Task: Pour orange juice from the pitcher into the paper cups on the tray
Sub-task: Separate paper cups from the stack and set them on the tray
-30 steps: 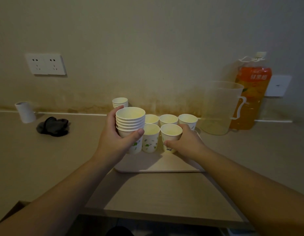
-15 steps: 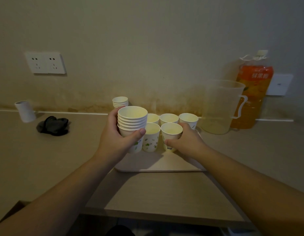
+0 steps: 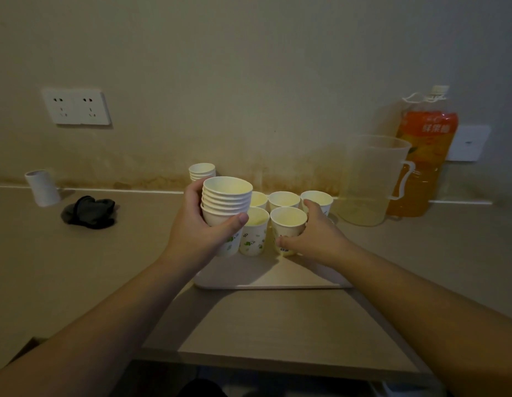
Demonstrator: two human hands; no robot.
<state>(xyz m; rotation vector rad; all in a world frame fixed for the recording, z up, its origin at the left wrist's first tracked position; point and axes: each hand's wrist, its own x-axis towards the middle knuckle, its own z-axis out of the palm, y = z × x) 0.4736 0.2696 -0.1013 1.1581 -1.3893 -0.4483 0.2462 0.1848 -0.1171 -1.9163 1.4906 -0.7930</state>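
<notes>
My left hand [image 3: 201, 233] grips a stack of white paper cups [image 3: 226, 199] just above the left end of the pale tray [image 3: 266, 277]. Several single paper cups stand on the tray in two rows. My right hand [image 3: 312, 239] holds the front right cup [image 3: 288, 224], thumb low on its near side and fingers round its right side. A clear plastic pitcher [image 3: 369, 179] with a little yellowish juice at the bottom stands right of the tray, untouched. Behind it stands an orange juice bottle [image 3: 424, 156].
A second short stack of cups [image 3: 201, 171] stands by the wall behind the tray. On the counter to the left lie a dark cloth [image 3: 90, 212] and a white tube [image 3: 42, 187]. Wall sockets [image 3: 77, 106] are at upper left. The counter edge runs below my arms.
My left hand has lifted the cup stack slightly. My right hand has shifted round the front right cup, fingers now reaching up its right side.
</notes>
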